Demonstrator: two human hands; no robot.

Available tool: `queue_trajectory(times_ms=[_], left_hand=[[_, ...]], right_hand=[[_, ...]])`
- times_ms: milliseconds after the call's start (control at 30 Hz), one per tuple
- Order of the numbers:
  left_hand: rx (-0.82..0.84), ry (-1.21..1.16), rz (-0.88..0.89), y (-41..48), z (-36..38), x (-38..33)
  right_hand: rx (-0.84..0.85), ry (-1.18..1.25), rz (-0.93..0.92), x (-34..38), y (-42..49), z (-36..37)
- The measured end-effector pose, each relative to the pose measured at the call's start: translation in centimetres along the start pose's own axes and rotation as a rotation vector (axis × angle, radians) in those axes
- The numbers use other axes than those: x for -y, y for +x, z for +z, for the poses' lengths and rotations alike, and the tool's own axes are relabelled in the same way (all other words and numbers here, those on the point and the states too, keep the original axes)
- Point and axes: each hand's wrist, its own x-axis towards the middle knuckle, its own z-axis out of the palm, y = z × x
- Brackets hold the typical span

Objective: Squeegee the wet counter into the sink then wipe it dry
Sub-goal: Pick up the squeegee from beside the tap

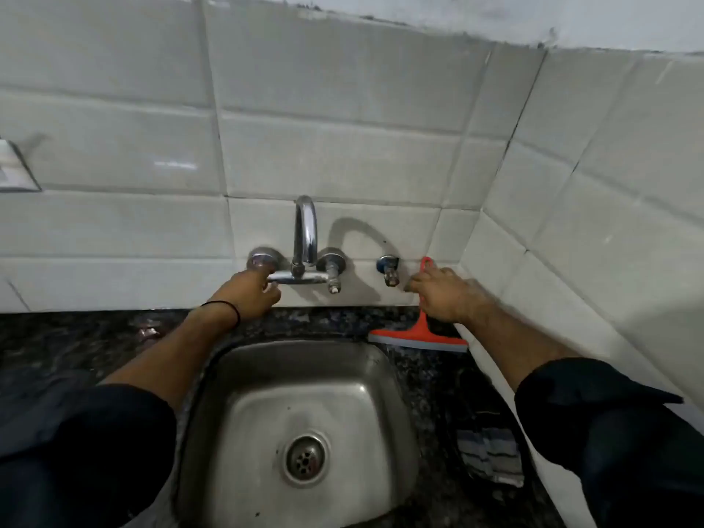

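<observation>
A red squeegee (418,335) with a grey blade stands on the dark granite counter (68,348) behind the sink's right corner, its handle leaning up the tiled wall. My right hand (444,295) is closed round that handle. My left hand (253,297) reaches to the wall tap (304,238) and grips its left handle, fingers curled under the chrome bar. The steel sink (213,405) lies below between my arms, with its drain (304,457) in the middle. A striped grey cloth (489,453) lies on the counter to the right of the sink.
White tiled walls meet in a corner at the right, close to the squeegee. A small second valve (388,268) sticks out of the wall between tap and squeegee. A switch plate (15,169) sits on the wall at far left.
</observation>
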Motion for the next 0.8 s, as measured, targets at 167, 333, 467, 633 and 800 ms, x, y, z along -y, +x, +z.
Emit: queue_trajectory(times_ms=[167,333,467,633,800], left_hand=[[-0.058,0.065,-0.112,1.8,5.1,0.7],[-0.273,0.143,-0.055,2.2,6.3,0.9],[-0.321,0.144,0.003,2.0,6.6,1.7],[-0.292,0.173,-0.004,2.0,6.9,2.3],[-0.229,0.124,-0.056,1.7,6.0,1.7]], right_hand=[[0.101,-0.265,-0.13,-2.3,2.3,4.8],[0.162,-0.463,-0.185,-4.2,5.4,8.3],[0.1,-0.528,-0.233,-4.3,6.9,9.1],[0.016,-0.505,-0.265,-3.9,7.0,6.5],[0.016,-0.296,-0.29,-0.6,4.5,2.0]])
